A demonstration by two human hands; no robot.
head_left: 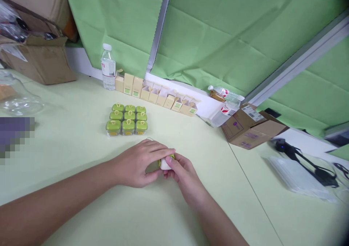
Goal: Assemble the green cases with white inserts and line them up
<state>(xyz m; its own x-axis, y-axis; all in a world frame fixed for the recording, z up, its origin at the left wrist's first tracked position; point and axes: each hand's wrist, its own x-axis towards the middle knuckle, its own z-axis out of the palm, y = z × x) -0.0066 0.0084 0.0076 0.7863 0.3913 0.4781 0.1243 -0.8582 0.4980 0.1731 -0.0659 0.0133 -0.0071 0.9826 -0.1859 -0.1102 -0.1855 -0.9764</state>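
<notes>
At the middle of the table, my right hand (184, 173) is closed around a small white object with green edges (165, 165), its thumb pressed on the white face. My left hand (139, 162) comes in from the other side. Its fingertips touch the top and lower edge of the same object, pinching it. Fingers cover much of this piece, so I cannot tell its kind. Behind my left hand, small clear containers with green lids (129, 115) stand in neat rows, each lid topped by a pale loop. A thin curved strand (149, 139) shows just above my left knuckles.
Along the wall runs a row of small beige cartons (145, 92), several with open flaps. A water bottle (108, 69) stands at their left end; two bottles (225, 113) lie to the right beside a cardboard box (242, 129). Clear plastic sleeves (297, 177) lie far right.
</notes>
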